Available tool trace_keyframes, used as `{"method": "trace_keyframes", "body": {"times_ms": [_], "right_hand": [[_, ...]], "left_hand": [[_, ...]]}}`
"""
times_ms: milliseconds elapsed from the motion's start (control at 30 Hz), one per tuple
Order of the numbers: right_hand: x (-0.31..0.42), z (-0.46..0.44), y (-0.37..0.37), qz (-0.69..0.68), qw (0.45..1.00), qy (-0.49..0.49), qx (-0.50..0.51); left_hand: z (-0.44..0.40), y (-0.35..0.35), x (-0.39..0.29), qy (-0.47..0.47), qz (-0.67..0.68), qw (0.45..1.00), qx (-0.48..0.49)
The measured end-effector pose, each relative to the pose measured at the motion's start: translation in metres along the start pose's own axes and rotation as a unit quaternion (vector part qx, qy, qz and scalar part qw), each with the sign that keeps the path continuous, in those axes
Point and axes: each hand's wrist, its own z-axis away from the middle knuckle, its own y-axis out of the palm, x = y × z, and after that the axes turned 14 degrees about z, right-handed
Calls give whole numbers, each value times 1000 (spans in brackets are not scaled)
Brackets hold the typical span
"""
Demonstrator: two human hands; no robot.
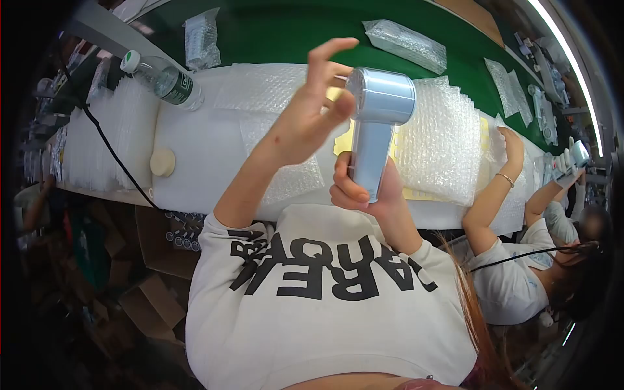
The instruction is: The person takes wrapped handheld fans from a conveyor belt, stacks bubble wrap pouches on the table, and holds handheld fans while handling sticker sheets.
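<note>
A light blue handheld device with a round drum-shaped head and a straight handle stands upright in front of my chest. My right hand is wrapped round the lower part of its handle. Raised beside the device's head, my left hand has its fingers apart and bent, with nothing held in them. Behind the device lie a stack of bubble wrap bags and a yellow sheet, partly hidden by the hands. More flat bubble wrap spreads over the white work surface to the left.
A plastic bottle lies at the left near a round cream-coloured object. Wrapped items rest on the green belt. A black cable crosses the left side. A co-worker's arm reaches in at the right.
</note>
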Motion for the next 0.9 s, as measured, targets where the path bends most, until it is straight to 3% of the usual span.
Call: {"method": "trace_keyframes", "body": {"times_ms": [100, 167, 233, 433, 600, 700, 767, 900], "right_hand": [[0, 3, -2, 20, 999, -23, 28], [8, 5, 23, 36, 994, -47, -88], [16, 6, 42, 53, 975, -70, -203], [29, 9, 37, 49, 982, -43, -180], [17, 11, 16, 76, 991, -92, -67], [24, -9, 65, 75, 908, -84, -402], [27, -7, 68, 72, 856, -75, -507], [38, 21, 39, 334, 897, -15, -289]], "left_hand": [[-5, -26, 28, -9, 52, 997, -49], [-5, -44, 71, -45, -258, 964, -47], [-3, -58, 101, -75, -542, 836, -39], [-2, -65, 117, -83, -563, 822, -23], [8, -49, 82, -51, -460, 886, 23], [21, -32, 59, -105, -420, 893, 119], [31, -23, 56, -126, -404, 893, 150], [46, -7, 58, -9, -222, 967, 123]]}}
